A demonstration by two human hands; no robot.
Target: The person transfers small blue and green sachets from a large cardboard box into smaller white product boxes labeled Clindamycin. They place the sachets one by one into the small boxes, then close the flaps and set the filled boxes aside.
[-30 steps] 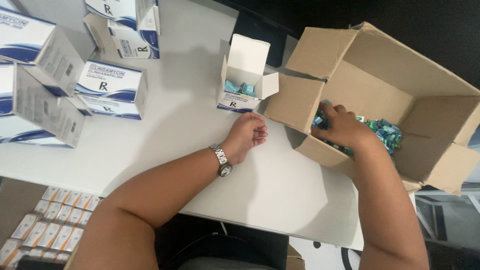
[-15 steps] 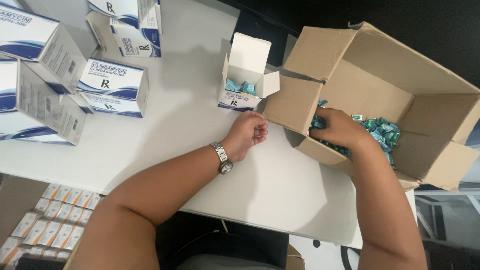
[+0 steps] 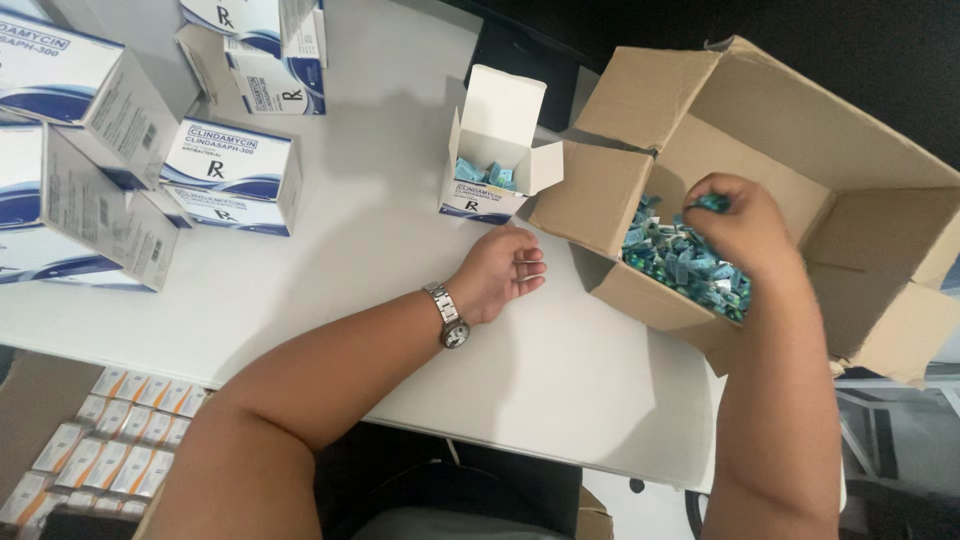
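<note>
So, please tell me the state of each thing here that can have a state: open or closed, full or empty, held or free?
Cardboard carton: open, flaps spread, partly filled with teal packets.
Small white box: upright, top flap open, some teal packets inside.
Blue and white boxes: lying on the table, several with end flaps open.
Right hand: in the carton, closed on teal packets.
Left hand: resting on the white table, loosely curled, empty.
Wristwatch: worn on left wrist.

You are at a pharmacy-style packing bench: a white table (image 3: 330, 250) with white-and-blue medicine cartons (image 3: 232, 175), a cardboard box (image 3: 800, 170) of blue blister packs (image 3: 680, 265), and small boxes (image 3: 110, 450) stacked below.
</note>
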